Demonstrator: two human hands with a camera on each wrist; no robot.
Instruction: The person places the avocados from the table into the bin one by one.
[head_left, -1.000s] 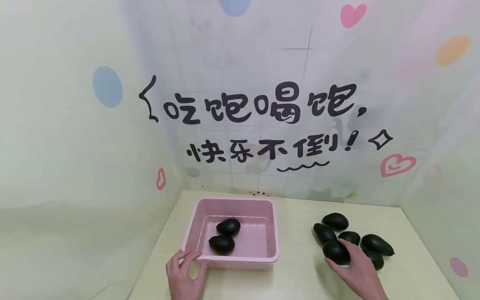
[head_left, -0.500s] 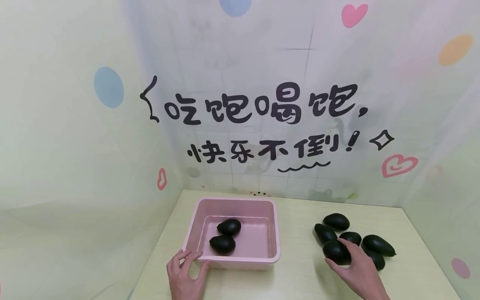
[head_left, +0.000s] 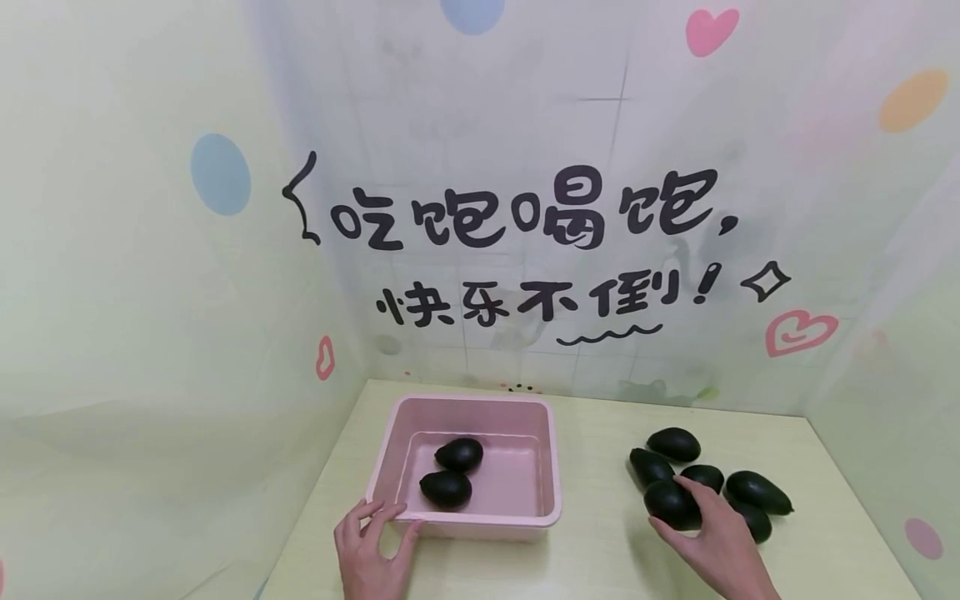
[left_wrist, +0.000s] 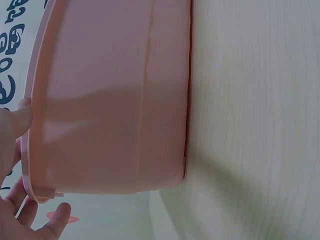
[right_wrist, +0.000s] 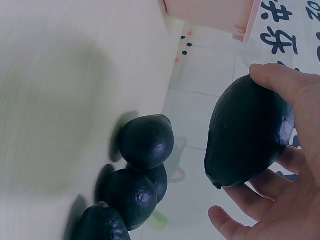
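My right hand [head_left: 716, 542] holds a dark green avocado [head_left: 670, 505] between thumb and fingers at the right of the head view. In the right wrist view this avocado [right_wrist: 247, 132] is lifted off the table, apart from the others. My left hand [head_left: 372, 550] pinches the near-left rim of a pink plastic bin [head_left: 510, 521]. The left wrist view has the thumb [left_wrist: 21, 117] on the outer side of that rim, with other fingers around the corner. Inside the bin lie two avocados, a front one [head_left: 446, 490] and a back one [head_left: 459, 455].
Several more avocados lie on the pale wooden table [head_left: 592, 517] around and behind my right hand, among them one at the back [head_left: 674, 444] and a longer one [head_left: 758, 492] on the right. A printed wall sheet [head_left: 487, 125] closes off the back and sides.
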